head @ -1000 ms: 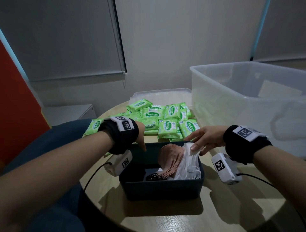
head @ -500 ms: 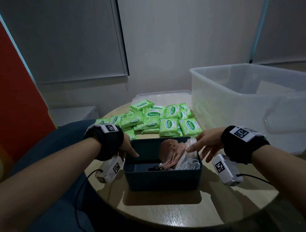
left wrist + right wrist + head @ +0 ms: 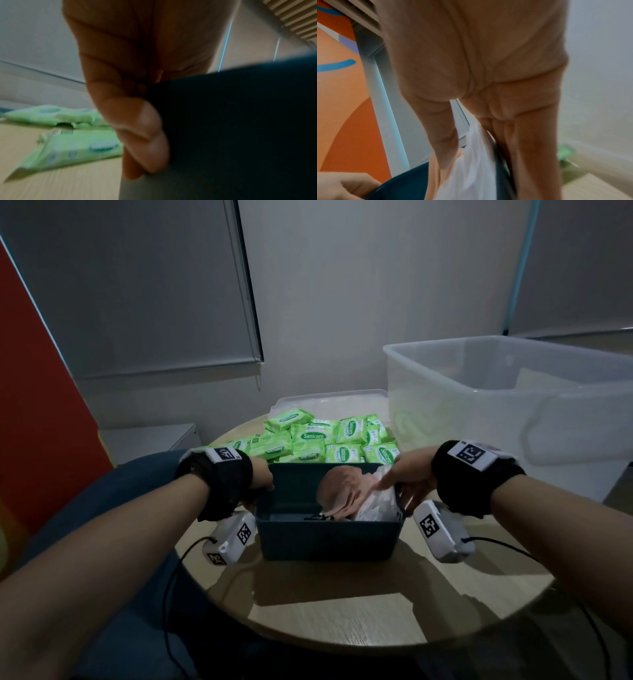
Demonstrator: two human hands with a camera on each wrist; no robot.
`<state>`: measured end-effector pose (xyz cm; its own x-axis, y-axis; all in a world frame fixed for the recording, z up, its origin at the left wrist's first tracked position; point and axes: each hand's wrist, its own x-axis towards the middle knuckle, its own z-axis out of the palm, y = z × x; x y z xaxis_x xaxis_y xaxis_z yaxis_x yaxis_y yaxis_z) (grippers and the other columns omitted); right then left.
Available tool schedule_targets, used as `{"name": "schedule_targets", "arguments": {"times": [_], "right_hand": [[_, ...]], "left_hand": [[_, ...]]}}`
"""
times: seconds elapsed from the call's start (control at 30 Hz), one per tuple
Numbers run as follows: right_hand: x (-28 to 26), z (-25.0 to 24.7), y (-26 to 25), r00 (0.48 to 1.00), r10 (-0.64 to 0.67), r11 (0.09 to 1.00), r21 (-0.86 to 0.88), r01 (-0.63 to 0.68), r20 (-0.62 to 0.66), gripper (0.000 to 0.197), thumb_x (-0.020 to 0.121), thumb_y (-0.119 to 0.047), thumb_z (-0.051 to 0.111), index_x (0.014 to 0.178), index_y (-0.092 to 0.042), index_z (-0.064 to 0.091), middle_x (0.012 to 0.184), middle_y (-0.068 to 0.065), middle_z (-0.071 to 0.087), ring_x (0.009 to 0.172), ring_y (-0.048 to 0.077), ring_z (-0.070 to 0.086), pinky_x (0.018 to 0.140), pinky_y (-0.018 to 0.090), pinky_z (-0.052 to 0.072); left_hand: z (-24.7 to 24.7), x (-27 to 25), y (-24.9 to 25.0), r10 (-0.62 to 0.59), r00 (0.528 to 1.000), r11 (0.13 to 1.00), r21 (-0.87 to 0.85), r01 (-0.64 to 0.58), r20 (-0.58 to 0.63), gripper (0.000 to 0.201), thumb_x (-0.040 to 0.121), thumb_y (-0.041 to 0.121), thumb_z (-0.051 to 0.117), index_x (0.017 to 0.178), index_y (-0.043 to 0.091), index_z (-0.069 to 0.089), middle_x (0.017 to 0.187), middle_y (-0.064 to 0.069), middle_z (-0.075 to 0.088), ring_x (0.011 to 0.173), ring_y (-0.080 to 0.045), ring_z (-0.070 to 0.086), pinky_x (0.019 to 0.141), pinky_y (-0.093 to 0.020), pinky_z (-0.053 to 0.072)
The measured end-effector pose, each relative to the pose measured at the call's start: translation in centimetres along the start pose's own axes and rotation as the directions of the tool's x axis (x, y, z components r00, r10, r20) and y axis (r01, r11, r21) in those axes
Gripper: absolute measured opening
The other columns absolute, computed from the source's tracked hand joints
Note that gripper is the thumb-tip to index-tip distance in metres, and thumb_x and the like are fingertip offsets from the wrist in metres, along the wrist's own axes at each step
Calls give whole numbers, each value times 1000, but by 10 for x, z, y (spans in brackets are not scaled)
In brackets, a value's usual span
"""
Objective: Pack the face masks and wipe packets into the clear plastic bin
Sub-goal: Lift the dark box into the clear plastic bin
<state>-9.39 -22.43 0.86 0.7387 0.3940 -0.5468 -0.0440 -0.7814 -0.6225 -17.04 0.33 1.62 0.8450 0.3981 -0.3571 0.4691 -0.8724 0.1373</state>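
Since the earlier frames the dark box (image 3: pixel 329 529) has come nearer the desk's front edge, and both hands have moved from above it onto its two ends.

The clear bin (image 3: pixel 507 405) stands on the right of the desk (image 3: pixel 342 611), well behind the right hand, open at the top, its flat lid (image 3: pixel 325 402) lying behind the green packets. The wipe packets (image 3: pixel 329 443) lie in a loose heap on the desk just behind the box, between it and the lid; two more show blurred in the left wrist view (image 3: pixel 72 147).

The box sits in the middle of the desk. Inside it, toward its right end, a stack of pink masks (image 3: pixel 339 491) leans against a stack of white masks (image 3: pixel 376 501); its left half holds only a dark tangle low down, probably ear loops, though the view is too dim to be sure.

The left hand (image 3: pixel 262 477) grips the box's left wall, thumb over the rim and fingers (image 3: pixel 142 135) curled down the outside. The right hand (image 3: pixel 407 477) clasps the right end: its thumb (image 3: pixel 443 135) lies inside against the white masks (image 3: pixel 471 162), its fingers (image 3: pixel 530 148) run down the outer wall, so the wall and masks are pinched between them.
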Motion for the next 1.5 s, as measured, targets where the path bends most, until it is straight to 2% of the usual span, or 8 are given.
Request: {"name": "schedule_targets", "arguments": {"times": [0.17,0.33,0.53,0.73,0.87,1.07,1.37,1.5], "right_hand": [[-24,-22,-32,982,-124,985,99,139,-143,57,92,-31,56,133,5,40,127,29,50,68,28,58,45,30,55],[-31,-61,-67,944,-191,979,17,203,-268,66,89,-35,60,141,-3,34,134,23,46,99,31,55,79,39,49],[-45,-133,-97,872,-239,971,-118,208,-427,50,92,-28,57,130,1,45,118,19,52,110,39,56,90,47,48],[-45,-219,-90,848,-152,981,-180,68,-507,14,92,3,39,90,5,53,81,19,55,65,24,53,39,19,47],[-43,-268,-81,825,-113,988,-153,32,-554,14,88,7,42,81,1,53,69,15,52,54,19,52,45,22,45],[-50,-335,-57,810,38,989,-91,-113,-585,23,80,13,49,101,14,58,92,26,57,84,32,53,78,40,43],[-63,-388,8,799,205,973,27,-230,-565,37,77,23,43,100,3,65,87,18,63,68,28,57,42,22,51],[-48,-391,41,798,239,970,91,-227,-554,44,72,22,40,95,1,70,89,19,68,74,29,60,61,31,52]], "left_hand": [[-42,-8,0,-34,997,939,-343,7,-73,26,96,1,45,70,1,44,69,-14,49,51,-26,50,44,-34,50],[-84,-9,12,16,988,908,-412,-78,-152,18,94,-3,46,76,-4,47,67,-19,49,33,-26,54,24,-24,40],[-141,-1,48,112,971,823,-528,-210,-212,23,94,-7,37,72,-6,43,53,-21,52,22,-18,50,22,-23,38],[-192,41,106,190,949,823,-487,-293,-252,16,91,-6,42,76,-5,47,41,-15,54,26,-19,53,26,-23,43],[-226,65,152,278,944,864,-382,-327,-180,20,90,-1,43,73,-3,52,39,-12,59,29,-15,55,35,-16,43],[-251,91,229,374,927,859,-368,-356,-23,24,90,1,40,72,-7,54,41,-15,59,31,-18,58,35,-16,45],[-228,112,344,461,841,886,-209,-415,283,28,91,-2,34,71,-4,54,42,-10,61,44,-22,61,55,-28,46],[-209,112,382,429,845,835,217,-506,318,13,87,12,58,85,2,66,61,-5,61,68,-21,56,67,-28,49]]}}
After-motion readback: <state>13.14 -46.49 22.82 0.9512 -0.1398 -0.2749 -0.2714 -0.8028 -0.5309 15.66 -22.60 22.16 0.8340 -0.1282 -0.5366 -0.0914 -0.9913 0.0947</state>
